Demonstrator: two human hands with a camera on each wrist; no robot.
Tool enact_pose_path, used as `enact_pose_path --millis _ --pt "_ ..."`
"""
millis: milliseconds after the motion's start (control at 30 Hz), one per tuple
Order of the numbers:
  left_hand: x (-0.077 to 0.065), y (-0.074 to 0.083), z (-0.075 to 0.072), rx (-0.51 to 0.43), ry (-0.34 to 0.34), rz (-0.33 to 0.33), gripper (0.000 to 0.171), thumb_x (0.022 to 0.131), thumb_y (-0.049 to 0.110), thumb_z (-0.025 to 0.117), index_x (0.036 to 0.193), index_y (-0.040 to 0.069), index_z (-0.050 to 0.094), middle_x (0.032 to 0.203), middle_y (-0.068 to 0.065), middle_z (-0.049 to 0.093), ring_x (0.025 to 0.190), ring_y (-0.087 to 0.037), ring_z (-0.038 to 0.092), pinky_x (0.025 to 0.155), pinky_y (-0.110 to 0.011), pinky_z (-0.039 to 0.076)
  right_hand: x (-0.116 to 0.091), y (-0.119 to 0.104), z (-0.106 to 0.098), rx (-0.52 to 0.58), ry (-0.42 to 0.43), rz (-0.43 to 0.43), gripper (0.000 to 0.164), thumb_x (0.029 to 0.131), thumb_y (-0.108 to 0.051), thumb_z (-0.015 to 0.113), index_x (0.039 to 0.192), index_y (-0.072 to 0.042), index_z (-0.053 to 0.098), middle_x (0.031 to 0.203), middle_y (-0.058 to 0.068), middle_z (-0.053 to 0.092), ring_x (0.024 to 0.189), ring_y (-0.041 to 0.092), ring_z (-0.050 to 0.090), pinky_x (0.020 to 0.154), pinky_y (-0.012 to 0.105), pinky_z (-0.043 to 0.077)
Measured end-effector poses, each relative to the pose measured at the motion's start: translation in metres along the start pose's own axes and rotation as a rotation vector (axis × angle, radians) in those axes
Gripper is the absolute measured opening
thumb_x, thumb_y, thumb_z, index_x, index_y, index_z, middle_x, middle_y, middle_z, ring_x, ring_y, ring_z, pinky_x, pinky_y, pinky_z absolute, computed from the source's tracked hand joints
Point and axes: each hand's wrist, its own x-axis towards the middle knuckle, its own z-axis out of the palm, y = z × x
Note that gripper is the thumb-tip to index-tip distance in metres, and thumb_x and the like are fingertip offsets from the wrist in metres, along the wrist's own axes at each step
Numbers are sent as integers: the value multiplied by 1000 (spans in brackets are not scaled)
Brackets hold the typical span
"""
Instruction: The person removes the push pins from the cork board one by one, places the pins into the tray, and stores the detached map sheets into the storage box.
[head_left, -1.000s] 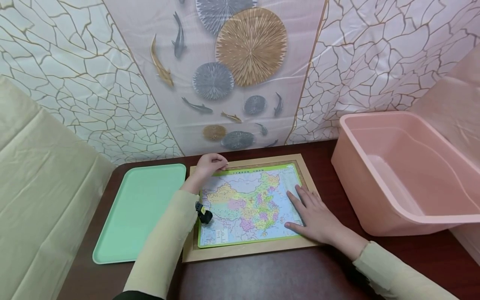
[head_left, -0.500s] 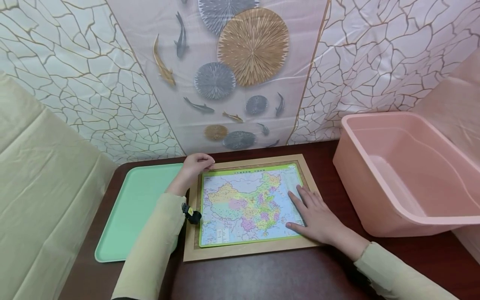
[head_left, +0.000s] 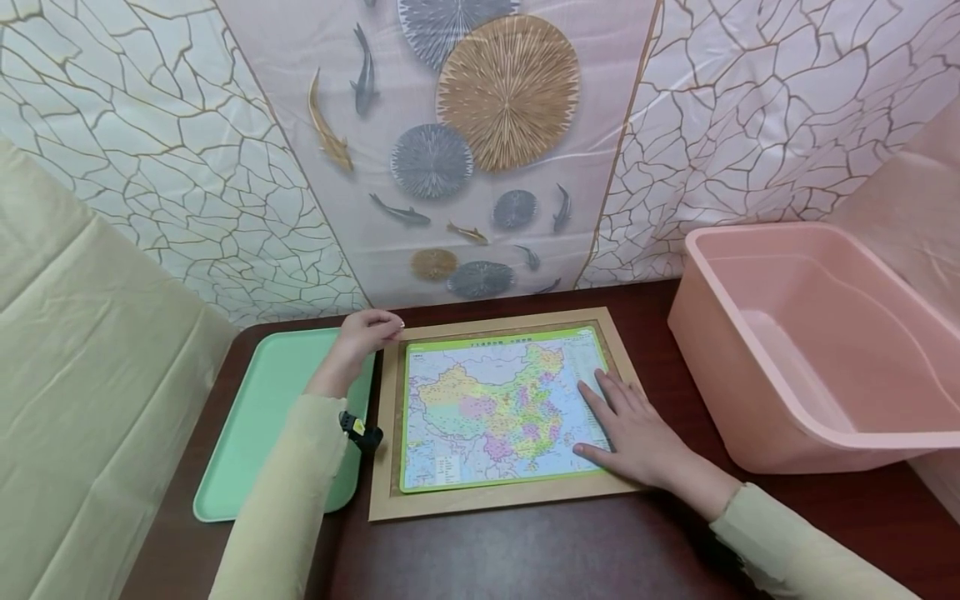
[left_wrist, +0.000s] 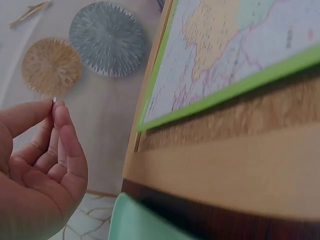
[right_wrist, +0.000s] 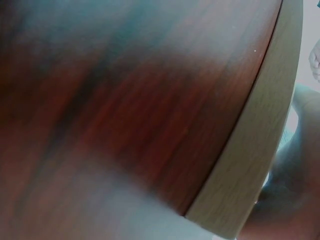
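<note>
My left hand point(head_left: 363, 340) is raised at the upper left corner of a wood-framed corkboard point(head_left: 487, 501). Between thumb and fingertip it pinches a tiny shiny piece point(left_wrist: 54, 100), mostly hidden by the fingers; I cannot tell its kind. A coloured map sheet point(head_left: 480, 408) with a green border lies on the cork, inside the frame. In the left wrist view, the sheet's near edge casts a dark shadow on the cork. My right hand point(head_left: 637, 435) rests with spread, straight fingers on the sheet's right edge and the frame beside it.
A flat green tray point(head_left: 258, 417) lies left of the board, partly beneath my left forearm in the head view. To the right stands a deep pink tub point(head_left: 712, 358). The dark wooden table point(head_left: 510, 550) meets a patterned cloth wall point(head_left: 465, 242) behind.
My left hand has moved left along the board's top edge, from above the map to the upper left corner, still pinching the tiny piece. The right hand has stayed in place.
</note>
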Motion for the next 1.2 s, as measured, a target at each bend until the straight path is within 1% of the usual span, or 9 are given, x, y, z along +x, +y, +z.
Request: enact_pose_path --millis 100,267,400,533,667,700,900,967,1200 --pt "-3 -1 -8 5 5 -7 33 109 20 63 130 -5 67 111 -4 71 107 -17 69 113 -42 55 0 0 0 0 2 -2 96 97 -64 66 167 -7 33 174 27 22 162 48 18 130 69 21" --pt "-9 -2 -24 16 15 -13 36 109 20 64 133 -6 66 105 3 70 97 -7 68 110 -37 57 1 1 1 -3 1 -3 96 97 -64 66 167 -7 33 174 27 22 161 48 19 129 69 22" --pt "-13 -6 -37 8 15 -11 37 109 20 63 133 -7 64 96 11 69 91 -1 67 102 -27 60 1 1 1 -5 -2 -3 96 98 -64 65 167 -7 32 174 27 22 162 48 18 129 69 22" --pt "-16 -15 -48 -16 17 -16 39 109 20 62 135 -9 61 92 15 69 87 3 67 95 -20 60 1 1 1 -4 -1 -2 96 97 -65 65 167 -8 32 174 27 22 162 48 18 129 69 21" --pt "-19 -24 -57 -16 16 -36 43 111 21 60 141 -9 58 96 14 68 89 3 67 91 -14 58 1 1 1 -2 0 -2 96 97 -64 65 167 -7 32 174 27 22 161 48 19 129 69 21" --pt "-20 -25 -59 -18 11 -43 44 111 21 59 142 -9 57 97 14 68 90 3 67 92 -15 58 1 2 1 -1 1 -2 96 97 -64 65 167 -7 32 174 27 22 161 48 19 129 69 21" --pt "-31 -23 -64 -43 -14 -96 44 111 16 57 144 -13 53 97 12 69 90 2 68 94 -17 59 1 2 2 0 1 -2 95 98 -64 65 167 -7 32 174 27 21 162 48 18 129 69 21" --pt "-33 -26 -66 -43 -19 -105 45 111 15 57 145 -15 52 97 12 69 90 2 68 93 -16 59 1 2 2 2 0 -2 95 98 -64 65 167 -7 32 174 27 21 162 48 18 130 69 20" --pt "-28 -54 -75 -22 -15 -83 47 111 20 58 144 -13 55 97 16 70 89 6 66 88 -12 58 1 2 2 -3 -3 0 96 98 -65 64 167 -8 32 174 27 21 162 48 18 130 69 21"
